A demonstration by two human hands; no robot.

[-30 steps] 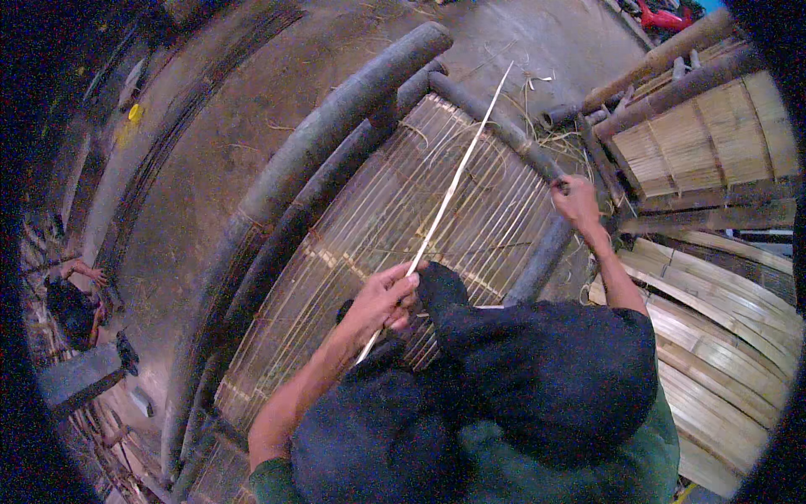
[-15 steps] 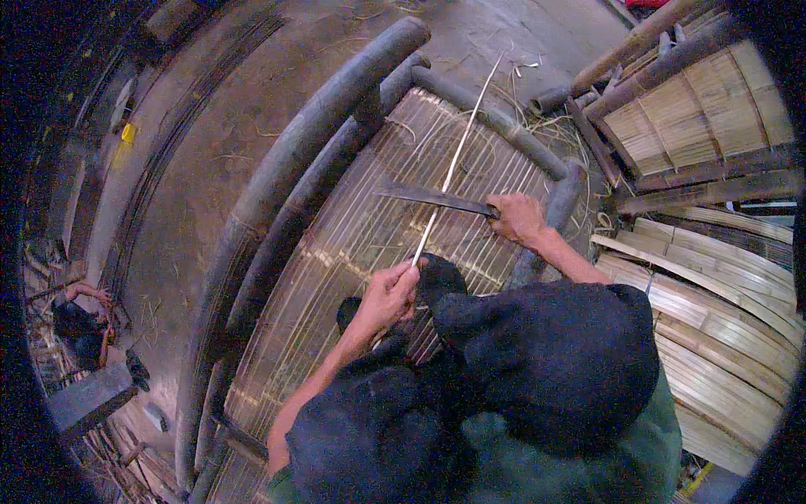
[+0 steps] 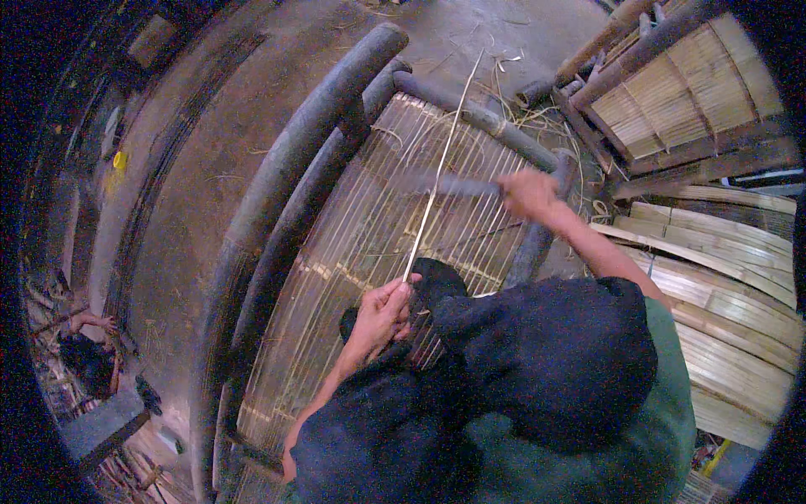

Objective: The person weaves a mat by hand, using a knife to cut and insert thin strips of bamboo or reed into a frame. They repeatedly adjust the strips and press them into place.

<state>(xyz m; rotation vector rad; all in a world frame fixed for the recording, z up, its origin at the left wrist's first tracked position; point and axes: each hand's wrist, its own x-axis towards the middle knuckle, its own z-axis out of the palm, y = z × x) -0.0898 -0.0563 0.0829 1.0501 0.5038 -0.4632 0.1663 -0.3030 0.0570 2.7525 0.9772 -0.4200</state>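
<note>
Shaving the thin bamboo strip (image 3: pixel 431 200) looks like the step in hand: the left hand's (image 3: pixel 384 317) grip pinches its near part, its length slanting over the slatted bamboo panel (image 3: pixel 344 239), while the right hand's (image 3: pixel 531 198) grip is wrapped round a motion-blurred knife (image 3: pixel 468 186). Another stroke would call for a steady strip and shallow blade; contact is unclear.

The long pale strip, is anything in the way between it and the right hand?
Only the blurred knife in the right hand spans that gap, crossing the strip; nothing else visible stands between them. Whether knife and strip touch isn't clear.
</note>
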